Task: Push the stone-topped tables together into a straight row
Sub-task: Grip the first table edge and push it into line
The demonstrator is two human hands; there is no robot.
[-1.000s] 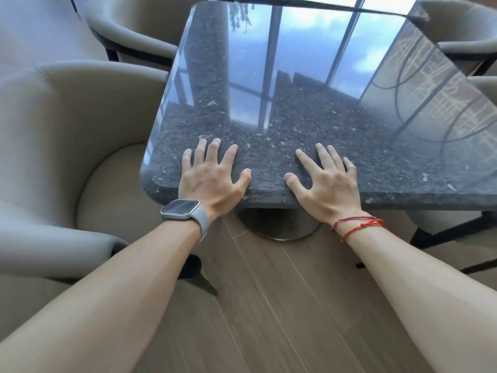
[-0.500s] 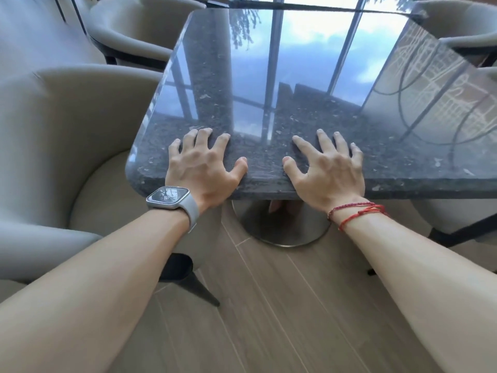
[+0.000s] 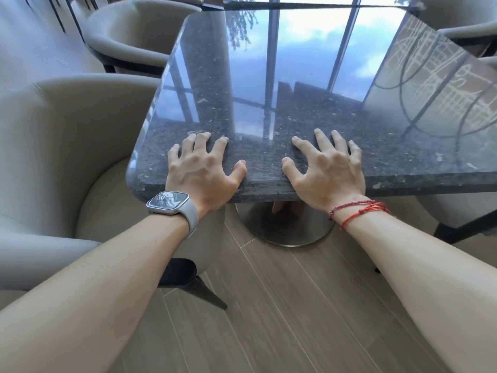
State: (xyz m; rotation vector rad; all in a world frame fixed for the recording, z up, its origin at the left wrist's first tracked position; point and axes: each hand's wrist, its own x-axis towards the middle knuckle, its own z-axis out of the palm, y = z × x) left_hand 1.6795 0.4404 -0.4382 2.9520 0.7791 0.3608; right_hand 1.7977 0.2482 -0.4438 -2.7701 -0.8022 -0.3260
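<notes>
Polished dark speckled stone tops the surface [image 3: 398, 181], which fills the view from the centre out to 12 and 3 o'clock, on a round metal pedestal base [image 3: 290, 232]. Along its near edge the left hand [image 3: 200, 172] and the right hand [image 3: 326, 173] lie side by side. Each grip is spread wide and closed around nothing: arched fingers press their tips into the stone, thumbs at the edge.

The risks, as I judge them:
- The glossy stone gives fingertips little purchase, so a hard shove could slip.
- Uneven force from the two hands could swing the table off line.
- With one central pedestal, a push up at the top may rock the table or scrape the wooden floor [image 3: 269, 319].
- The grey armchair [image 3: 67, 135] at 9 o'clock sits close to the corner and may catch.

At 12 o'clock a dark strip [image 3: 269, 5] may be the next table.

No brand or writing is legible; the wristwatch [image 3: 168, 202] shows only reflections.
</notes>
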